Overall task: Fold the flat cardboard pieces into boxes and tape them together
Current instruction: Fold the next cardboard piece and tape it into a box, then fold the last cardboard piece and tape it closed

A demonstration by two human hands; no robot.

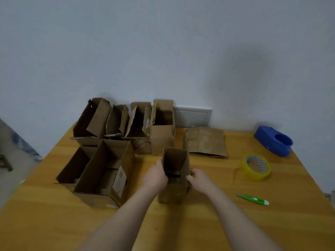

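Observation:
A small open-topped cardboard box [175, 161] stands upright in the middle of the wooden table [208, 223]. My left hand [156, 175] grips its left wall, and my right hand [198, 178] holds its right wall near the top rim. A flat, unfolded cardboard piece [205, 141] lies behind it to the right. A roll of yellow-edged clear tape [256, 167] sits to the right of the box. A green utility knife [252, 198] lies nearer the front right.
Several assembled open boxes stand at the left and back of the table, the largest [107, 173] just left of my hands. A blue tape dispenser [274, 141] sits at the far right corner. The wall rises right behind the table.

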